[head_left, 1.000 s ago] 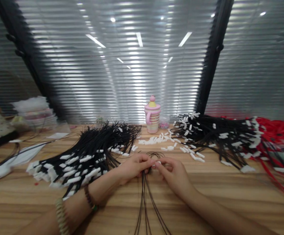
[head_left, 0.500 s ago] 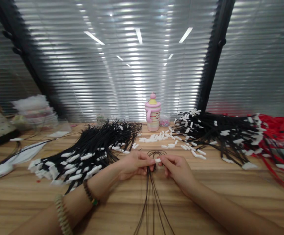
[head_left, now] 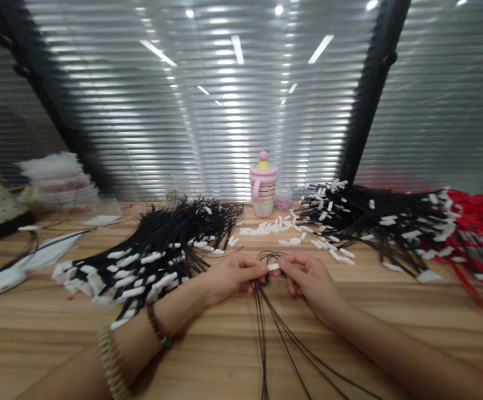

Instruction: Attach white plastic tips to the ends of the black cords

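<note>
Between my two hands is a small white connector [head_left: 273, 267], pinched at its left end by my left hand [head_left: 241, 275] and at its right end by my right hand [head_left: 305, 278]. Thin black cords [head_left: 283, 325] run down from my fingers toward the table's front edge. Their upper ends curl in loops just behind the white piece. Both hands are closed, thumb against forefinger. How the cords meet the connector is hidden by my fingertips.
Black cords with white ends lie in a left bundle [head_left: 162, 239] and a right pile [head_left: 374, 216]. Loose white pieces [head_left: 266, 228] are scattered before a pink cup [head_left: 263, 186]. Red cords [head_left: 478, 216] lie far right. Plastic boxes [head_left: 58, 183] stand back left, near a white device [head_left: 1, 281].
The hanging cords have swung to the right and fanned out. Both hands keep their pinch on the white connector, with little movement. The view has shifted slightly.
</note>
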Demonstrator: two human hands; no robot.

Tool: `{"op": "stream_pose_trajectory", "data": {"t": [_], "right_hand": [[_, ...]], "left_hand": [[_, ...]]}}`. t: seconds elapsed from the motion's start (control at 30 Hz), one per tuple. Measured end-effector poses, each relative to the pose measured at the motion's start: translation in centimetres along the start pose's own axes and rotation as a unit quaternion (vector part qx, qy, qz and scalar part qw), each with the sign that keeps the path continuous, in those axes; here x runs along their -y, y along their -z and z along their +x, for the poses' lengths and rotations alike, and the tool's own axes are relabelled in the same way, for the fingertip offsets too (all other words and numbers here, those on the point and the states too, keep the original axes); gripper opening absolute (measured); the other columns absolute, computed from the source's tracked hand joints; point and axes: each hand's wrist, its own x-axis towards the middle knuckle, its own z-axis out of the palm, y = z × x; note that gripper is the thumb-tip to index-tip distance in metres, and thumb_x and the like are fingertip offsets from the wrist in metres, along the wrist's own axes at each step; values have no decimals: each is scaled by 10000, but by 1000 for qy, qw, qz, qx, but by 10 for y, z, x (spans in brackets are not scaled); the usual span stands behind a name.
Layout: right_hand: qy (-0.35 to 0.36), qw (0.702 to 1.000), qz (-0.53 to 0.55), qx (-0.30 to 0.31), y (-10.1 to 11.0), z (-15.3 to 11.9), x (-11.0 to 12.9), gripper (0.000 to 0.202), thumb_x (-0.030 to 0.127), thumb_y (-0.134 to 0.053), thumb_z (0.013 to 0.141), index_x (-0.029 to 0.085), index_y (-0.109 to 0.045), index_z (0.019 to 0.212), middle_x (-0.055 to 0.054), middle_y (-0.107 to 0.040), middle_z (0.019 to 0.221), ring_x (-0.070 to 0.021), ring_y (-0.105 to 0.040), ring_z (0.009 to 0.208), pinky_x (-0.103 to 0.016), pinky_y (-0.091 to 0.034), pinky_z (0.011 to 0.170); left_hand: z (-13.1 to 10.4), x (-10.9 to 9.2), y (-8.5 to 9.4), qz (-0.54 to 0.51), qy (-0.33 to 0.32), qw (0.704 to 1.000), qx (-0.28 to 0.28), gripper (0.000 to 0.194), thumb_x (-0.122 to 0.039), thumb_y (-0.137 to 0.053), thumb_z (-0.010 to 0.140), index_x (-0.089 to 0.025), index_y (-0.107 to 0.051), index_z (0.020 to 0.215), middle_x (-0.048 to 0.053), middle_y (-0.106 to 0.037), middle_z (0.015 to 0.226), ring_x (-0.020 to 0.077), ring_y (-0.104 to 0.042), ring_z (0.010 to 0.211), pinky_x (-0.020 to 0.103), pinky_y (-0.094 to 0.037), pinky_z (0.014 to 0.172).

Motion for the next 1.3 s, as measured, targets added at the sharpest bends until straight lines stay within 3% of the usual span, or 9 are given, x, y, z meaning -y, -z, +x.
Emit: {"op": "stream_pose_trajectory", "data": {"t": [0.2, 0.37, 0.47, 0.67, 0.77, 0.87, 1.03, 1.3], "right_hand": [[-9, 999, -29, -12, -1, 1, 1, 320, 425, -633, 652, 115, -568, 695, -40, -620, 672, -46, -400, 391, -180, -263, 381], [-12, 997, -69, -33, -2, 0, 5, 315, 422, -619, 663, 111, -575, 643, 39, -427, 431, -58, -334, 407, -190, -228, 410], [-18, 995, -86, -46, -4, -1, 7, 311, 412, -618, 666, 102, -592, 677, 53, -380, 423, -57, -303, 418, -193, -204, 417], [79, 988, -97, -85, -4, -2, -1, 313, 410, -605, 691, 139, -534, 829, 32, -455, 579, -62, -346, 443, -189, -246, 402], [123, 983, -98, -100, -4, -7, -3, 263, 375, -599, 709, 171, -444, 770, 45, -441, 587, -56, -344, 441, -177, -256, 402], [145, 977, -153, -43, -7, -14, -4, 238, 344, -577, 730, 160, -448, 649, 41, -417, 526, -64, -360, 450, -180, -265, 415], [107, 947, -280, 113, -13, -15, -8, 289, 305, -468, 798, 129, -555, 585, 6, -471, 501, -72, -392, 444, -188, -251, 411], [102, 946, -276, 138, -12, -11, -11, 234, 256, -473, 792, 120, -591, 641, 1, -524, 548, -72, -410, 469, -183, -264, 430]], "left_hand": [[1, 0, -7, 60, -10, 997, -54, 312, -412, -642, 665, -115, -676, 757, -17, -539, 580, 27, -399, 440, 156, -269, 406], [2, 0, -8, 61, 2, 995, -78, 313, -410, -652, 649, -110, -687, 732, -4, -555, 577, 35, -393, 458, 170, -231, 419], [0, 0, -8, 38, 3, 996, -87, 290, -382, -674, 631, -107, -693, 723, 17, -594, 617, 39, -394, 501, 176, -222, 456], [-3, -1, -9, -5, 11, 996, -89, 261, -363, -683, 624, -114, -685, 706, 19, -611, 648, 41, -389, 526, 187, -198, 480], [-2, -1, -8, -18, 17, 995, -101, 243, -348, -684, 619, -114, -681, 684, 3, -586, 598, 31, -357, 475, 200, -165, 455], [-1, -2, -7, -42, 21, 993, -112, 226, -330, -690, 612, -112, -676, 673, -25, -523, 520, 13, -283, 412, 210, -117, 429], [-2, -5, -7, -56, 14, 994, -93, 270, -363, -649, 656, -98, -665, 704, -34, -457, 492, 2, -212, 389, 213, -60, 412], [0, -1, -5, -72, 13, 992, -103, 298, -388, -661, 653, -97, -645, 717, -71, -336, 456, -3, -174, 393, 191, -67, 400]]}}
